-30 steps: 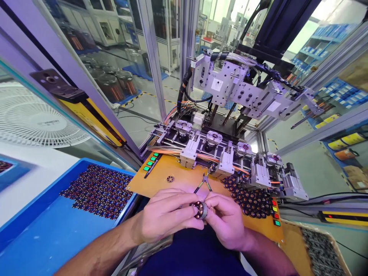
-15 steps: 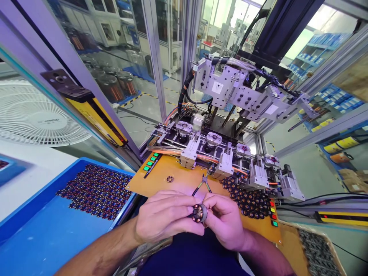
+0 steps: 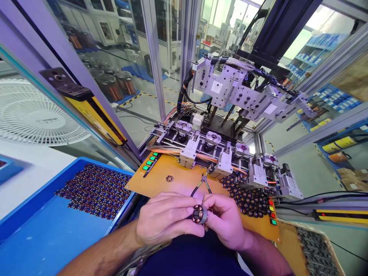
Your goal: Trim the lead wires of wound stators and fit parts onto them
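In front of my body, both hands meet around one small motor stator [image 3: 199, 214], a dark ring with copper windings facing up and left. My left hand [image 3: 168, 216] grips it from the left with fingertips and thumb. My right hand [image 3: 225, 220] is closed at its right side, thumb and forefinger pressed near thin copper wire ends; exactly what lies between those fingertips is hidden. Just beyond the hands, a pair of cutting pliers [image 3: 204, 180] lies on the orange board, handles toward me. A single stator [image 3: 169, 178] rests flat on the board to the left.
The orange board [image 3: 152, 184] carries green buttons and, at right, a cluster of dark stators [image 3: 253, 201]. Behind it stands a winding machine [image 3: 212, 138] with several fixtures. A blue tray [image 3: 25, 237] of wound stators is at left, beside a white fan [image 3: 43, 115].
The hands and stator stay almost in place, with the stator turned only very slightly. The whole view has shifted a little.
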{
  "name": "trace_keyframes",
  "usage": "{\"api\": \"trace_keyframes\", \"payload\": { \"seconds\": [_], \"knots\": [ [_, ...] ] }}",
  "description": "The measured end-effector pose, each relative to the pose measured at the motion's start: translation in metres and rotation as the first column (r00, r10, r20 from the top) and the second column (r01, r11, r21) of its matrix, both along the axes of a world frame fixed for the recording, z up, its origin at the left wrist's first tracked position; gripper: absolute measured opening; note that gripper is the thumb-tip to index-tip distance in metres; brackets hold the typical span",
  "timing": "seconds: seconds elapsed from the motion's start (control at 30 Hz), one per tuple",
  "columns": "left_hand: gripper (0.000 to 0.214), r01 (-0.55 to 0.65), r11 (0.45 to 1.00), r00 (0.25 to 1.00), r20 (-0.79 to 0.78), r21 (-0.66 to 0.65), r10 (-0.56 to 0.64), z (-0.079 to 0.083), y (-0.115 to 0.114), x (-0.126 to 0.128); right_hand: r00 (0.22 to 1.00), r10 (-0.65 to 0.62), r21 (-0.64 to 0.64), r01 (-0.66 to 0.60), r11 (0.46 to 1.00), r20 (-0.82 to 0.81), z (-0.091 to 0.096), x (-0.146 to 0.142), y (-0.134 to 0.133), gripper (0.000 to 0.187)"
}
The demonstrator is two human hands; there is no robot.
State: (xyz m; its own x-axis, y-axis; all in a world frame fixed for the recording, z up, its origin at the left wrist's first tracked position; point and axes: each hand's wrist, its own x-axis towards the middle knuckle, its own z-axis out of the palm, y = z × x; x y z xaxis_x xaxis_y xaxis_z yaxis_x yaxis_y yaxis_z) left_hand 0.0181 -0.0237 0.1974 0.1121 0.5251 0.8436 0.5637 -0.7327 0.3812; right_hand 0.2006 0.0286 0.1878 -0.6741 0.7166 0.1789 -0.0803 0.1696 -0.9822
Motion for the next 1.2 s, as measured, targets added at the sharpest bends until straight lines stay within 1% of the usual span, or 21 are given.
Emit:
{"api": "trace_keyframes", "payload": {
  "seconds": [0.27, 0.37, 0.5, 0.67, 0.8, 0.9, 1.0, 1.07, 1.2],
  "knots": [
    [0.041, 0.026, 1.0, 0.998, 0.055, -0.011, -0.025, 0.0, 0.0, 0.001, 1.0, 0.01, -0.071, -0.008, 0.997, 0.018, 0.002, 0.001, -0.002, 0.033],
    [0.048, 0.035, 0.999, 0.997, 0.076, -0.027, -0.033, 0.001, -0.002, 0.001, 0.999, 0.038, -0.142, -0.034, 0.989, 0.03, 0.002, 0.001, -0.002, 0.036],
    [0.052, 0.045, 0.998, 0.993, 0.108, -0.033, -0.041, 0.001, -0.003, 0.001, 0.996, 0.088, -0.256, -0.077, 0.964, 0.033, 0.001, 0.0, 0.0, 0.038],
    [0.044, 0.052, 0.998, 0.987, 0.152, -0.034, -0.046, 0.0, -0.002, 0.003, 0.993, 0.115, -0.343, -0.106, 0.933, 0.006, -0.002, 0.001, -0.001, 0.039],
    [0.046, 0.084, 0.995, 0.975, 0.209, -0.05, -0.072, 0.0, -0.003, 0.003, 0.991, 0.131, -0.39, -0.122, 0.913, -0.004, -0.005, 0.001, -0.001, 0.04],
    [0.041, 0.117, 0.986, 0.967, 0.24, -0.119, -0.085, -0.002, -0.006, 0.0, 0.991, 0.136, -0.43, -0.124, 0.894, -0.004, -0.006, 0.001, -0.002, 0.041],
    [0.03, 0.146, 0.961, 0.96, 0.27, -0.236, -0.079, -0.007, -0.009, -0.002, 0.989, 0.147, -0.471, -0.135, 0.872, -0.01, -0.007, 0.0, -0.002, 0.04],
    [0.028, 0.158, 0.947, 0.95, 0.305, -0.281, -0.068, -0.011, -0.01, -0.002, 0.988, 0.156, -0.493, -0.144, 0.858, -0.017, -0.007, 0.0, -0.003, 0.04],
    [0.029, 0.17, 0.955, 0.915, 0.399, -0.244, -0.06, -0.016, -0.01, 0.0, 0.986, 0.166, -0.515, -0.152, 0.843, -0.02, -0.009, -0.002, -0.002, 0.042]
  ]
}}
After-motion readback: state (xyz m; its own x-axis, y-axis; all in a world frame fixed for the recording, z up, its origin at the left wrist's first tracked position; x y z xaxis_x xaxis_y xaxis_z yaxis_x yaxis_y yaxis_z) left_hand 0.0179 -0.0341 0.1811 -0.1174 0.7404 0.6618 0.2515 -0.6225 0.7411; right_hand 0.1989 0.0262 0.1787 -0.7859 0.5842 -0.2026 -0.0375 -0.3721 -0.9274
